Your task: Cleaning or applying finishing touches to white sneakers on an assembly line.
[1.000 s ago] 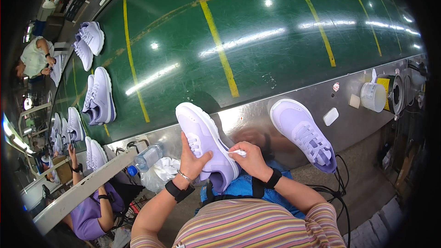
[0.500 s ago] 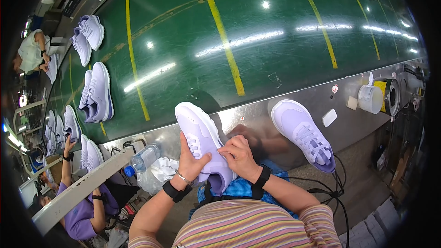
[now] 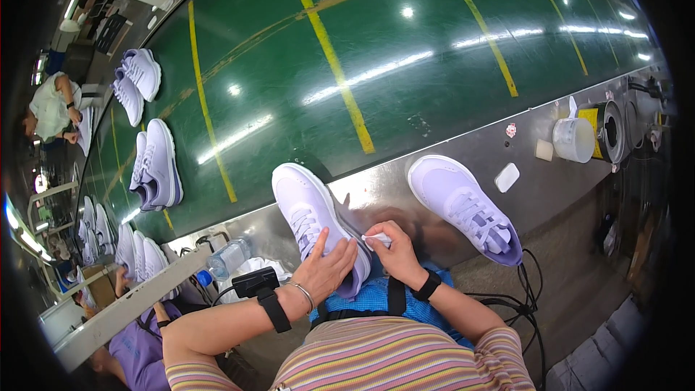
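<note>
i'm seeing the left hand (image 3: 323, 273) lying spread over a lilac shoe (image 3: 301, 199), hiding its opening; the right hand (image 3: 399, 252) is pinching a small white piece (image 3: 379, 239), partly covered, beside the sole. the shoe is extending past the near edge of the bench (image 3: 546, 187).

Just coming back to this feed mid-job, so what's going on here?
A person has a lavender shoe in front of them. Their left hand lies across its upper near the opening; their right hand pinches a small white piece by the sole's edge, though contact is hard to tell. A second lavender shoe, untouched, sits rightward on the metal ledge. More shoes stand leftward on the green belt.
</note>
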A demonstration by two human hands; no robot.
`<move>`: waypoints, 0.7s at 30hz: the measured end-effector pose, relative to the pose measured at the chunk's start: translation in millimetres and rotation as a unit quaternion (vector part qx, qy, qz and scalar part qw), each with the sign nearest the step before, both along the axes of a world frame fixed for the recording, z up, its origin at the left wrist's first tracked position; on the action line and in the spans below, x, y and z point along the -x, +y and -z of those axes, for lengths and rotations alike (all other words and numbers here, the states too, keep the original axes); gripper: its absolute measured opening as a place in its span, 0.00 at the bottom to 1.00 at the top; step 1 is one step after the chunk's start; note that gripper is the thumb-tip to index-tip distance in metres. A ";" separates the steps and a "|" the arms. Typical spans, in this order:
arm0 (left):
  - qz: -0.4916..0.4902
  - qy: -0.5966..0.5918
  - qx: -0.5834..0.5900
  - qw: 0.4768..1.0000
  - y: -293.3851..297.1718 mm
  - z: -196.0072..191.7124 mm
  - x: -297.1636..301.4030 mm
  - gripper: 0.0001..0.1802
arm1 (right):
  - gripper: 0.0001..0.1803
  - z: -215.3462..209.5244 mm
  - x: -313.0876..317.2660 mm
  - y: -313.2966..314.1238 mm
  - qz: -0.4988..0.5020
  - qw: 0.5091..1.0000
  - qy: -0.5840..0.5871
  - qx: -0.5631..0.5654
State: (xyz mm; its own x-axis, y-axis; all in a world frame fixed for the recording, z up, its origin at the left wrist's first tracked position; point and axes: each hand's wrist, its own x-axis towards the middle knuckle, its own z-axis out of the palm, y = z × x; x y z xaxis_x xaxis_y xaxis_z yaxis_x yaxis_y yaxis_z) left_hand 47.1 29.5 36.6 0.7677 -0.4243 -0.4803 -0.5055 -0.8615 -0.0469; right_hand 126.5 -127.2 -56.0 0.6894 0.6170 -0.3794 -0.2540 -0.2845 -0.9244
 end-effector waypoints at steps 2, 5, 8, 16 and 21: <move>0.002 -0.018 0.020 1.000 1.0 8.7 3.2 0.25 | 0.06 1.2 0.3 1.3 0.015 1.000 -0.018 -0.001; -0.029 -0.037 0.071 0.996 8.0 16.3 12.7 0.22 | 0.06 3.3 2.3 7.9 0.000 0.999 -0.042 -0.019; -0.030 -0.063 0.132 0.989 15.8 19.5 20.1 0.18 | 0.06 7.6 5.8 22.2 -0.004 0.998 -0.059 -0.033; -0.036 -0.076 0.170 0.982 18.4 23.8 19.6 0.15 | 0.04 10.9 7.6 25.7 -0.083 0.968 -0.224 -0.078; -0.031 -0.083 0.170 0.981 19.8 25.9 18.7 0.15 | 0.03 16.0 6.6 31.4 -0.093 0.971 -0.207 -0.073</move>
